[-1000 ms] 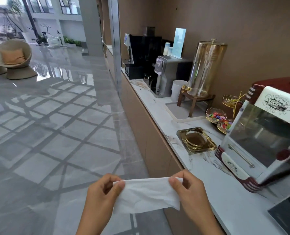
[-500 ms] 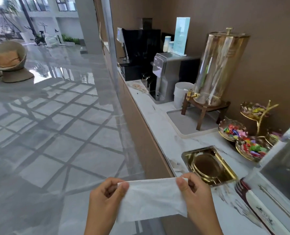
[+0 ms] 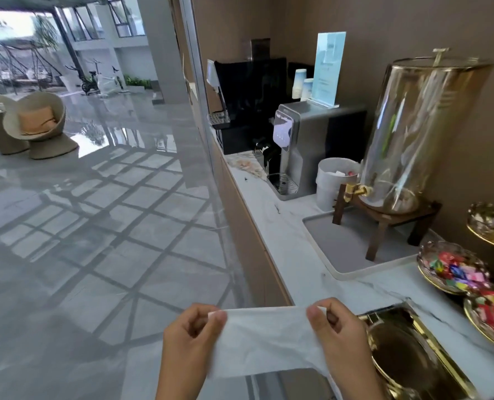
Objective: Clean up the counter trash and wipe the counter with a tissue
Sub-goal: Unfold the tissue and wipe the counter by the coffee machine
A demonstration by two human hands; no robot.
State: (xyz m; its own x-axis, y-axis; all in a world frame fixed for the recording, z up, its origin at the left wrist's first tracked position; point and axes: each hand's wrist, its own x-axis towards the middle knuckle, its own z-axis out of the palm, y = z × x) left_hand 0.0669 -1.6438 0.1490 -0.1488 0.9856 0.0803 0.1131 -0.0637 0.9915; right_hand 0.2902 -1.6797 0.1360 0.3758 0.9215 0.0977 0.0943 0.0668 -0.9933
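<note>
A white tissue (image 3: 264, 340) is stretched flat between both hands at the bottom centre. My left hand (image 3: 189, 345) pinches its left edge and my right hand (image 3: 339, 339) pinches its right edge. The white marble counter (image 3: 290, 241) runs away along the right wall. Crumbs and scraps of trash (image 3: 244, 166) lie on it far ahead, between the black coffee machine (image 3: 248, 102) and the silver water dispenser (image 3: 293, 148). A small white bin (image 3: 330, 180) with rubbish inside stands beside the dispenser.
A glass drink dispenser (image 3: 416, 134) on a wooden stand sits over a grey tray (image 3: 346, 243). Gold candy dishes (image 3: 453, 269) line the right side. A gold square tray (image 3: 410, 350) lies just right of my right hand. Grey tiled floor spreads to the left.
My view has moved forward along the counter; the popcorn machine has left the frame. Both hands keep the tissue stretched between them, now beside the gold tray.
</note>
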